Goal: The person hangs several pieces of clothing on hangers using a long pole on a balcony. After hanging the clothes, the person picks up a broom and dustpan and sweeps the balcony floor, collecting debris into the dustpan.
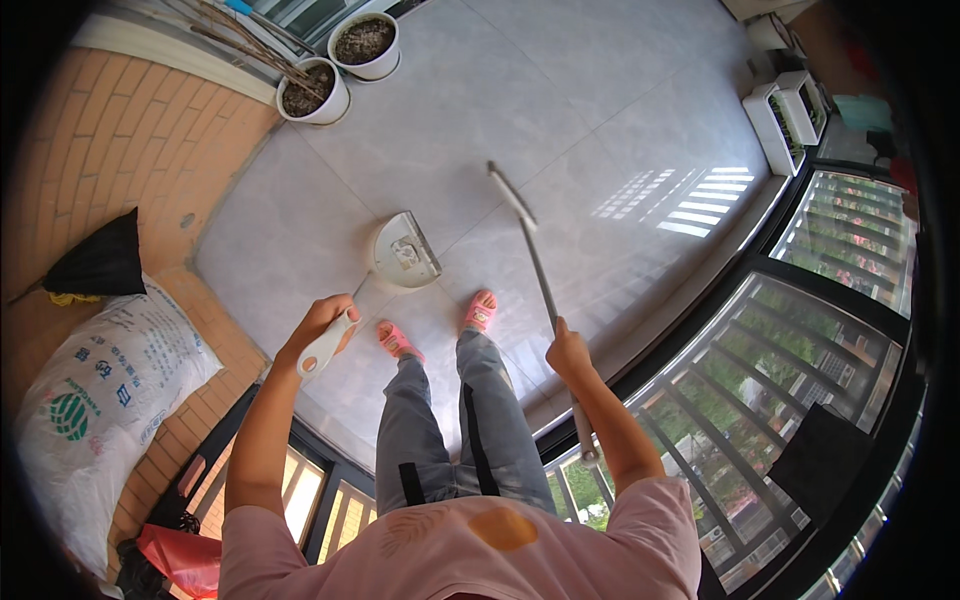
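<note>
My left hand (322, 322) is closed around the white handle grip of a long-handled dustpan (388, 264). Its white pan rests on the grey tiled floor (300, 215), ahead of my feet, with a small pale patch inside it. In my right hand (568, 352) is the long grey handle of a broom (541, 275) with a narrow, bar-shaped head. That head lies at the floor, ahead and to the right of the dustpan, apart from it. The rear end of the broom handle sticks out behind my right hand.
Two white pots (366, 48) of soil stand at the far left. A brick wall (120, 130), a full white sack (110, 400) and a folded black umbrella (100, 258) are at left. White planters (773, 130) stand far right. Railed windows (760, 390) run along the right.
</note>
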{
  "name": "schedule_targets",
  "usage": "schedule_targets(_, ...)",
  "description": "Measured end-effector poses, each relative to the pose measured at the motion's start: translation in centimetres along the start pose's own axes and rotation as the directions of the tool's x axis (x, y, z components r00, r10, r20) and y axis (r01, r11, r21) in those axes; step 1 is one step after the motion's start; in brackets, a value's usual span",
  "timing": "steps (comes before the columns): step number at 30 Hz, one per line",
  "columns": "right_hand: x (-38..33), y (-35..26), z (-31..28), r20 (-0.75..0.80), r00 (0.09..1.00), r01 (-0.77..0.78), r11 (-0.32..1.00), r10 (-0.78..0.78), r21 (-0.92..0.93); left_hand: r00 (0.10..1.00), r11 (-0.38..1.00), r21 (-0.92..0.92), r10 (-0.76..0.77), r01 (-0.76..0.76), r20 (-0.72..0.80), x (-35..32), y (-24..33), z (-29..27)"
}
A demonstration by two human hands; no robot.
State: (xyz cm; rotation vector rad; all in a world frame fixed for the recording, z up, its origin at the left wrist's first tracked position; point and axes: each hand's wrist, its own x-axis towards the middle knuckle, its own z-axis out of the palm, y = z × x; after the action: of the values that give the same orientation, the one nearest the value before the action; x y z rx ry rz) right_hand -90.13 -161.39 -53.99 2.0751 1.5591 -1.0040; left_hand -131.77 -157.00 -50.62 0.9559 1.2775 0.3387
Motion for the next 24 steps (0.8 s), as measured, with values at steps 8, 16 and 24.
schedule_targets(8, -3.0, -5.4, 14.6, 0.105, 0.993, -0.077, 0.954, 0.048, 0.288, 0.998, 0.998, -0.044, -0.041, 0.044, 0.053, 0.0, 0.4, 1.2)
schedule_targets(16, -7.4, -7.2, 6.1, 0.166, 0.977, 0.054, 0.904, -0.136, 0.425, 1.0, 1.0, 0.003, 0.029, -0.029, 0.004, -3.3, -2.5, 0.2)
schedule_targets(24, 3.8, -8.9, 8.7, -0.023, 0.973, 0.232, 0.971, -0.232, 0.047, 0.986, 0.994, 0.024, 0.11, -0.107, -0.127, -5.2, -6.0, 0.3)
